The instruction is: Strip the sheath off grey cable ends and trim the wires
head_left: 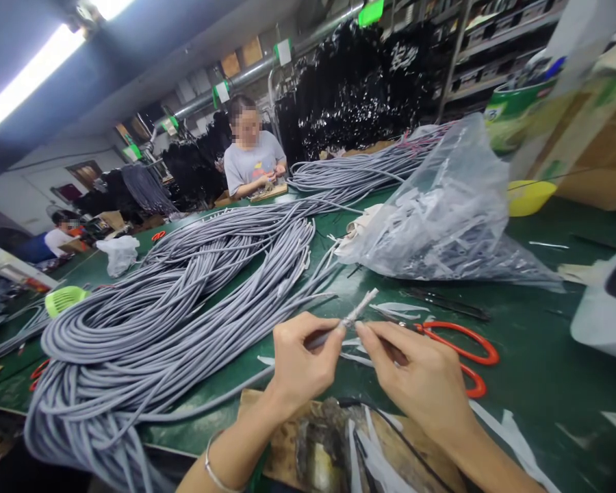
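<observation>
My left hand [308, 352] pinches a grey cable [257, 378] close to its end. Past my fingers the cable's pale, whitish tip [362, 307] points up and to the right. Thumb and forefinger of my right hand [408, 359] are pressed together at the base of that tip, touching it or just beside it. Whatever small piece the right fingers grip is hidden. Red-handled scissors [459, 339] lie just behind the right hand, with their blades partly covered. Scraps of whitish plastic strip [400, 310] are scattered around both hands.
Large coils of grey cable [185, 322] cover the left of the green table [534, 383]. A clear bag of whitish pieces [441, 219] stands ahead on the right. Below my hands is a wooden board [282, 455] with a dirty metal fixture [318, 452]. A co-worker [254, 157] sits across the table.
</observation>
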Tool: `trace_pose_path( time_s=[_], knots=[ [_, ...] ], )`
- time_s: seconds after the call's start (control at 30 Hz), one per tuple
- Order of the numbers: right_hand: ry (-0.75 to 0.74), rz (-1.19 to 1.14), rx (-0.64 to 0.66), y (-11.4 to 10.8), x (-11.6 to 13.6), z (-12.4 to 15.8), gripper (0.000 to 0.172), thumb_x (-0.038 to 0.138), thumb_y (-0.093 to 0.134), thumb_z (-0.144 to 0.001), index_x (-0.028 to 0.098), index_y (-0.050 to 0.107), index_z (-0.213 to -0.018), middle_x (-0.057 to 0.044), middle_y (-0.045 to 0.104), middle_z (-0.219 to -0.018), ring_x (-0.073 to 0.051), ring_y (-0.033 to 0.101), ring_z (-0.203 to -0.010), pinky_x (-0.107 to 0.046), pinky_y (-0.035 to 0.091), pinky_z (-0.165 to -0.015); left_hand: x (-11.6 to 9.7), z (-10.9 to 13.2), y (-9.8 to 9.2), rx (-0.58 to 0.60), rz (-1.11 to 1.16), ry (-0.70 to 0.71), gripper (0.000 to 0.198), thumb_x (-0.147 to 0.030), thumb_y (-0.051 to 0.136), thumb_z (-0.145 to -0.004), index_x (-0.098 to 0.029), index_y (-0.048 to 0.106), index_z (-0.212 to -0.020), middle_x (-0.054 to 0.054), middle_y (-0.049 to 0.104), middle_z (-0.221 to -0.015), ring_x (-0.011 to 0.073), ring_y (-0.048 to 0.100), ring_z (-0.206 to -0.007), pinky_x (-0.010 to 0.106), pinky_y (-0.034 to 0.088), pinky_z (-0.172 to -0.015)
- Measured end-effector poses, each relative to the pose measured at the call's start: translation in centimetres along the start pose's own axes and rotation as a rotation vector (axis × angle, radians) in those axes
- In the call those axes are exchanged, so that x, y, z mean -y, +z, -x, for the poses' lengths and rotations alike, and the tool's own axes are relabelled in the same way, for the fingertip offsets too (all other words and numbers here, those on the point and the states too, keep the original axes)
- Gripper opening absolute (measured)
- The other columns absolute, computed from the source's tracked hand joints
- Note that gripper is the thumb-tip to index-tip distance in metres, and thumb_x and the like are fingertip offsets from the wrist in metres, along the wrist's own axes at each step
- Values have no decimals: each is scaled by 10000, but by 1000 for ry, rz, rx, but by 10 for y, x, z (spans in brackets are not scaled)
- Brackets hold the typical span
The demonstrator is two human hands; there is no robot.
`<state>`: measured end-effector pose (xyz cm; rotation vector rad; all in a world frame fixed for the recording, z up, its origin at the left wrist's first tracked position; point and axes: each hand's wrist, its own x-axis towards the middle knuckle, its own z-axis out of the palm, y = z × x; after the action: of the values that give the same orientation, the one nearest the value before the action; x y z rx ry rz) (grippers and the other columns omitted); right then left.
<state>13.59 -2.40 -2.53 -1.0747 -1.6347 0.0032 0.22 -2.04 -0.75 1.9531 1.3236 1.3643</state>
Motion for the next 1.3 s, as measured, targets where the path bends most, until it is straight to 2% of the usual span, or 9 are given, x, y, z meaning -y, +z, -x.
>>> trace_pose_path(
  time_s=[0.17,0.3,0.57,0.87,1.0,1.07,1.17,1.23,1.3],
  knots=[
    [85,-87,58,-1,1,-2,322,258,442,-870,167,599,-604,31,557,-459,-64,449,-345,-169,355,-374,-3,0,1,-20,-83,97,137,-178,588,-742,-107,701,-712,17,565,-526,90,453,-431,195,354,-410],
    [160,-158,137,-2,-1,-2,358,282,428,-874,170,597,-578,37,526,-433,-66,435,-338,-164,335,-340,-2,2,2,-59,-93,133,125,-170,583,-746,-118,695,-725,5,552,-531,83,446,-437,189,365,-417],
    [89,-84,56,-4,1,0,292,245,482,-846,171,576,-579,47,493,-423,-52,379,-330,-161,316,-352,0,2,2,-106,-74,123,104,-151,588,-738,-114,684,-725,7,544,-542,82,443,-439,187,357,-398],
    [197,-126,135,-5,1,-3,369,299,431,-861,168,590,-555,32,519,-421,-65,426,-335,-164,341,-351,2,5,4,-123,-162,318,103,-97,571,-750,-133,666,-770,13,588,-585,87,485,-471,191,422,-452],
    [216,-168,157,-4,3,-1,355,281,431,-865,168,604,-576,27,555,-447,-76,478,-352,-166,363,-349,4,7,7,-71,-248,400,153,-83,531,-775,-132,673,-807,37,626,-623,103,545,-516,197,445,-490],
    [118,-163,96,-3,7,1,281,226,466,-849,171,610,-614,19,596,-496,-82,520,-386,-168,398,-388,6,6,8,-27,-299,343,169,-94,522,-773,-132,685,-798,41,624,-609,116,554,-514,208,442,-484],
    [-87,-147,-2,-2,12,6,183,171,502,-830,190,612,-685,8,636,-567,-104,586,-475,-189,453,-485,10,1,9,21,-290,134,144,-120,556,-744,-133,699,-736,46,642,-602,130,566,-507,220,445,-477],
    [-108,-92,-21,-3,11,7,184,177,493,-843,198,602,-697,2,642,-581,-108,591,-488,-199,454,-501,11,-3,7,32,-213,8,131,-147,574,-745,-138,702,-723,48,675,-634,140,595,-537,224,465,-506],
    [-48,-10,-13,-4,8,6,223,197,469,-862,193,590,-676,-2,632,-561,-98,558,-444,-199,424,-465,9,-5,5,24,-137,-68,144,-175,568,-763,-136,703,-735,51,695,-665,148,617,-572,227,479,-537]
  ],
)
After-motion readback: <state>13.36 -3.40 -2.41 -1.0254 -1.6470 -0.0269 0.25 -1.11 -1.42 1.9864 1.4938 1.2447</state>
